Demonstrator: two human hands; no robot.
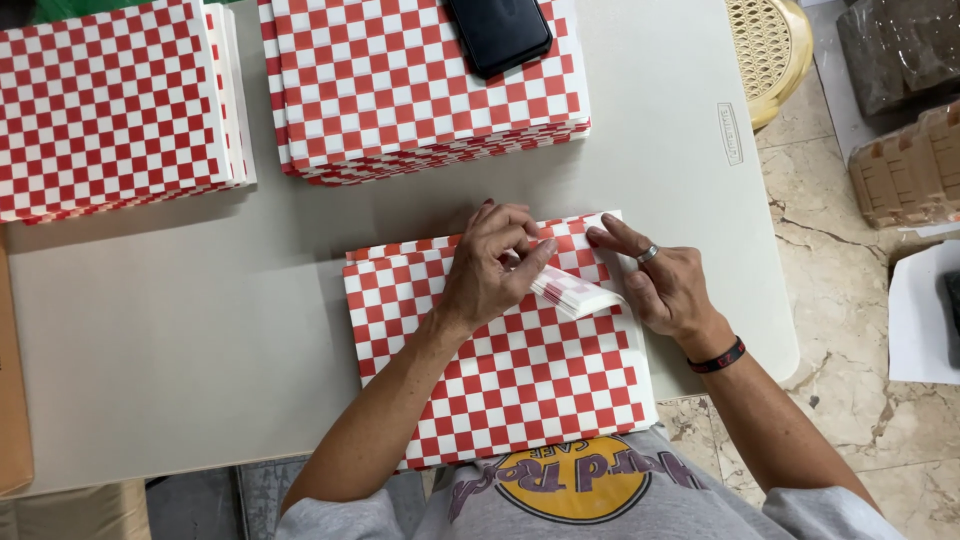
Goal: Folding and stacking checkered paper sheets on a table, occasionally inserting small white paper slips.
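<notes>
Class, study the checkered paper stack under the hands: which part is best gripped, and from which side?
Grip the curled-up corner of the checkered paper stack, coming from the right edge: there the sheets already lift clear of the table, fanned between left hand and right hand.

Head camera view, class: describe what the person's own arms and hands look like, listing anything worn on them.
Both forearms are bare. The left hand wears nothing that shows. The right hand has a silver ring on one finger, and its wrist carries a narrow black wristband with small red marks. Grey short sleeves of a T-shirt show at the bottom edge.
</notes>
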